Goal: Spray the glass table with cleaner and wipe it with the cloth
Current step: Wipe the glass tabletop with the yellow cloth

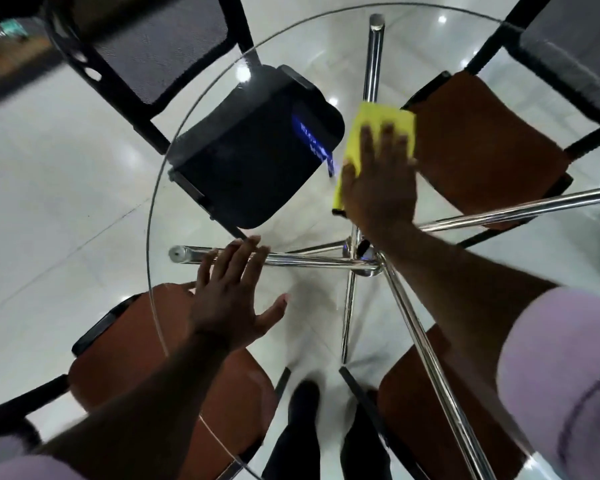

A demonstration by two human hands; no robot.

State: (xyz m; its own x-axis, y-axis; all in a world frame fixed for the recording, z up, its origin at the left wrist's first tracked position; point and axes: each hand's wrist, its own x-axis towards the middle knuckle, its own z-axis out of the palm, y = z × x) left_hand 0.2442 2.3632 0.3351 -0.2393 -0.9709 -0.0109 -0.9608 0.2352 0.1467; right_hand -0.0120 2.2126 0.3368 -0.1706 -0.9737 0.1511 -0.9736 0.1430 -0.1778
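A round glass table (160,188) fills the view, with chrome legs (371,64) showing through it. My right hand (378,178) lies flat on a folded yellow cloth (368,123), pressing it onto the glass just right of the middle. My left hand (229,299) rests palm down on the glass near the left rim, fingers spread, with nothing in it. No spray bottle is in view.
Chairs ring the table and show through the glass: a black seat (253,157) at the upper left, orange seats at the right (482,150), lower left (118,358) and lower right (423,410). My dark shoes (302,403) stand on the pale tiled floor below.
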